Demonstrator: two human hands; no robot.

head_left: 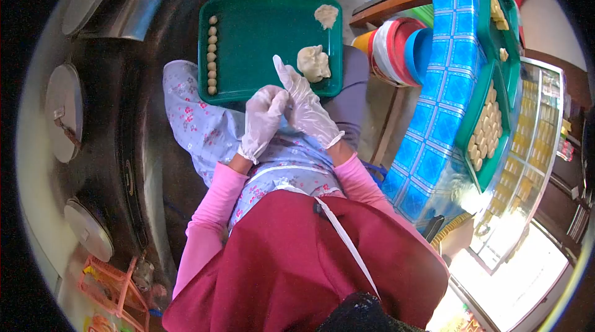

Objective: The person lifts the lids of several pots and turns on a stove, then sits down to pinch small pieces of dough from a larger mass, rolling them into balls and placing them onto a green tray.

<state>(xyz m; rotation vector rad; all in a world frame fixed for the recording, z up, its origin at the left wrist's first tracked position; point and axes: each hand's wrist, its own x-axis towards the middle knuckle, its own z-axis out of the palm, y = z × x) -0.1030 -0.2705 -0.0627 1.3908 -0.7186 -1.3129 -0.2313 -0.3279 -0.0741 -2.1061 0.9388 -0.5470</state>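
Note:
Both hands wear thin whitish gloves and meet just below the near edge of a green tray (266, 47). My left hand (263, 115) has its fingers curled in against the other palm; whatever is between them is hidden. My right hand (305, 103) is held with its fingers extended up toward the tray. A column of several small dough balls (212, 56) lies along the tray's left side. Beside my right hand's fingertips sits a big lump of dough (313, 64), and a flatter piece of dough (326, 17) rests in the upper right corner.
Blue checked cloth (427, 127) covers a table at the right, bearing a green tray (503, 126) of several dough pieces (486, 131). Red and blue tubs (396, 53) stand beside it. An orange basket (111, 288) is at lower left; round lids (64, 112) line the left.

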